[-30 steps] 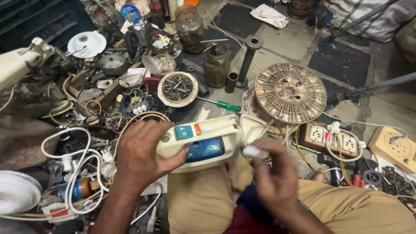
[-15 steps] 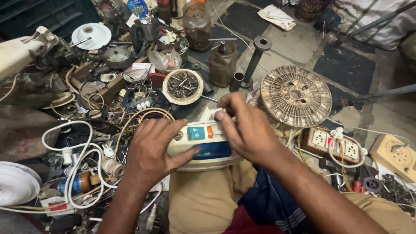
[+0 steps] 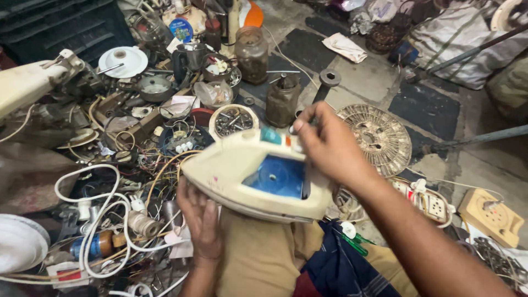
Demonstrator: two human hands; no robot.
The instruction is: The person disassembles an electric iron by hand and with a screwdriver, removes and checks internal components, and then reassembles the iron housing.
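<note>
You're cradling the cream electric iron (image 3: 258,179) over your lap, its body tilted so the blue panel (image 3: 276,176) is facing up at you. Your left hand (image 3: 202,220) is lying flat under the iron's near edge, palm up, fingers spread and supporting it from below rather than clenching around it. Your right hand (image 3: 329,144) is coming over the top at the far end of the iron, fingertips pinching together right by the small coloured controls (image 3: 278,137); whether that grip is actually grasping something tiny there, I cannot tell, the hand is blurred.

The iron is sitting above your tan trousers (image 3: 258,258), with a dark blue cloth (image 3: 341,269) draped just to the right on your thigh and a green-handled screwdriver (image 3: 352,242) lying on it, near the iron's lower edge.

Around you the floor is crowded: a round tin of screws (image 3: 234,121) just beyond the iron, a brown glass jar (image 3: 251,55) further back, a round metal grille (image 3: 379,137) just past your right hand, a white socket strip (image 3: 429,201) to its right, and a coiled white cable (image 3: 99,220) off to your left.
</note>
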